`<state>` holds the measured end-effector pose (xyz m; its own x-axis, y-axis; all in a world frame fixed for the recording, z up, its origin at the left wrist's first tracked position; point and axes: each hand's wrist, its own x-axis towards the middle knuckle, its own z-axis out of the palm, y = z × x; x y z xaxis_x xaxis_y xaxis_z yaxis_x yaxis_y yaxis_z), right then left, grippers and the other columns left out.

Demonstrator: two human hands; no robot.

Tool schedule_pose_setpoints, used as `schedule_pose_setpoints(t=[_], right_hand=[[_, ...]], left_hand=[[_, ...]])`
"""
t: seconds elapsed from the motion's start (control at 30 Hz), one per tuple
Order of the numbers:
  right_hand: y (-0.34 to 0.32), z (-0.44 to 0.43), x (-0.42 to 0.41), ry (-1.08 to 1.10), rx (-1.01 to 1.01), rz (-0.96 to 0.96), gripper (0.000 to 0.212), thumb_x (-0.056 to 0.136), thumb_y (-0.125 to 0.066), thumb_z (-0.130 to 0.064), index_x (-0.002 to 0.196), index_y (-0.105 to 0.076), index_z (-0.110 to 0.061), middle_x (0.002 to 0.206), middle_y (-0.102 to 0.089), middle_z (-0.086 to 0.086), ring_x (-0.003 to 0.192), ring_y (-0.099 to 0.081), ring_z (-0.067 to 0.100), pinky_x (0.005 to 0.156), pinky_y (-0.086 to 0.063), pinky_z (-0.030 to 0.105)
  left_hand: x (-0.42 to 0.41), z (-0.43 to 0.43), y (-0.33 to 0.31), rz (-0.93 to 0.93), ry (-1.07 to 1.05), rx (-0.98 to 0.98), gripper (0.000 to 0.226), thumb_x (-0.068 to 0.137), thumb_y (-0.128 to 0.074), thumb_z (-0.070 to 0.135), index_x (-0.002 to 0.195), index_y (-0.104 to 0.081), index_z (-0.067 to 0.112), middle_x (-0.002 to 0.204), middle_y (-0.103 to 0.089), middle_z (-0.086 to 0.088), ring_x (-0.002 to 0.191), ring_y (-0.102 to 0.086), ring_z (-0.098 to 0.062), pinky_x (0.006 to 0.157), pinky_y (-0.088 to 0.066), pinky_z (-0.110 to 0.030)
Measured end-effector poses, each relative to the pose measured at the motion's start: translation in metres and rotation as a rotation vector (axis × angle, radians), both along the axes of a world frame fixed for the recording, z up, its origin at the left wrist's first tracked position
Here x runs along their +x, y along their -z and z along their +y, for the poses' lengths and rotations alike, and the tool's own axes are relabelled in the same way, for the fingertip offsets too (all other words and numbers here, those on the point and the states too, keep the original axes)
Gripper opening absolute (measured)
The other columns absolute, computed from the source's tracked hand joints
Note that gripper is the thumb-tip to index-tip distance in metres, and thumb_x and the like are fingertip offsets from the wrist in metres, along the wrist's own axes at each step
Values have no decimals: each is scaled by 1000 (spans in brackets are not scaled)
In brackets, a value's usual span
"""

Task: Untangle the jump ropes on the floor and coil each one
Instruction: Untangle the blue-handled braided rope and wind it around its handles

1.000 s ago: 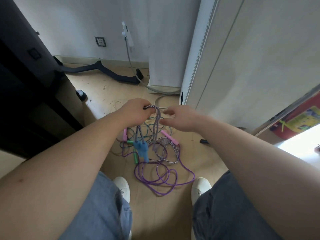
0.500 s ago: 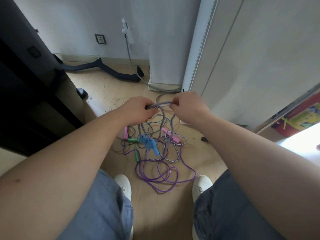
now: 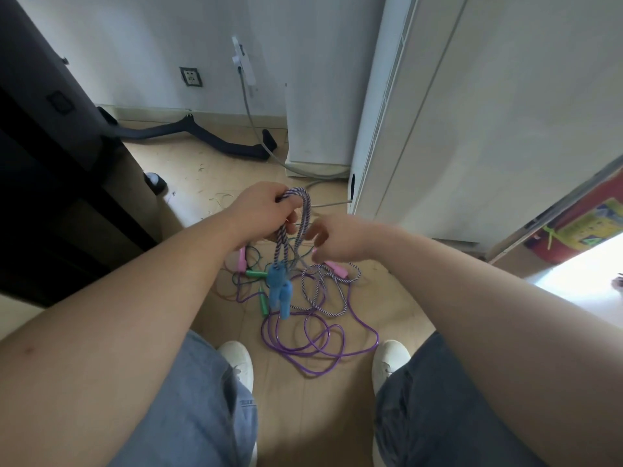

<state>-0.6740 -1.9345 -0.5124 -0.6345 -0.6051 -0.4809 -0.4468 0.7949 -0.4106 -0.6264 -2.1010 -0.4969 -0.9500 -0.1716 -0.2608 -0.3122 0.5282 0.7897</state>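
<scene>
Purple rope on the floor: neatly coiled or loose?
Loose: the purple rope sprawls in uneven, overlapping loops between two white shoes.

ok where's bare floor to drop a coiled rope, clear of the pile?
Bare floor between the white shoes, nearside of the purple rope. Also the far patch between the black cabinet, the black stand leg and the left hand. Crowded: below that hand, where striped rope, blue handles and purple rope overlap.

Pale wooden floor (image 3: 209, 170) meeting a white far wall (image 3: 135, 45) with a socket (image 3: 191, 76); dark cabinet (image 3: 50, 197) at left, white wardrobe (image 3: 488, 112) at right; daylight near right.
</scene>
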Motion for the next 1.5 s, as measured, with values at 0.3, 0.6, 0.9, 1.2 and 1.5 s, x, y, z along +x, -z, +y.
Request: schedule_pose_setpoints(t=[0.3, 0.6, 0.9, 1.2, 1.5], right_hand=[[16, 1, 7, -4, -151, -143, 40, 79, -63, -69, 91, -66, -31, 90, -72, -8, 87, -69, 15, 88, -56, 40], [3, 6, 6, -16, -72, -94, 38, 79, -74, -61, 83, -64, -24, 76, -63, -7, 69, -59, 10, 66, -49, 27], [8, 20, -4, 46, -53, -142, 18, 84, -71, -29, 97, -65, -18, 92, -73, 4, 83, -69, 20, 77, -58, 37], [12, 30, -6, 156, -84, -302, 25, 95, -61, -41, 102, -59, -17, 90, -72, 9, 86, -75, 29, 72, -64, 47], [1, 12, -2, 134, -239, -172, 27, 100, -55, -39, 100, -55, -13, 93, -72, 14, 79, -75, 29, 67, -63, 42]], left_hand=[[-1, 10, -15, 25, -243, 498, 21, 105, -49, 25, 99, -63, 10, 73, -66, -3, 66, -67, -14, 58, -59, -27], [-4, 4, -16, 76, -332, 753, 22, 104, -52, 26, 94, -65, 11, 76, -71, -2, 77, -70, -17, 86, -59, -41], [-11, -18, -13, 196, -614, 930, 16, 103, -54, 21, 105, -61, 7, 72, -73, -3, 71, -74, -15, 68, -62, -33], [-13, -29, -2, 79, -655, 894, 17, 101, -58, 23, 108, -61, 7, 85, -71, -6, 76, -74, -16, 68, -62, -33], [-6, 3, -4, -194, -352, 820, 22, 100, -59, 27, 108, -66, 7, 109, -73, -9, 89, -69, -23, 77, -62, -40]])
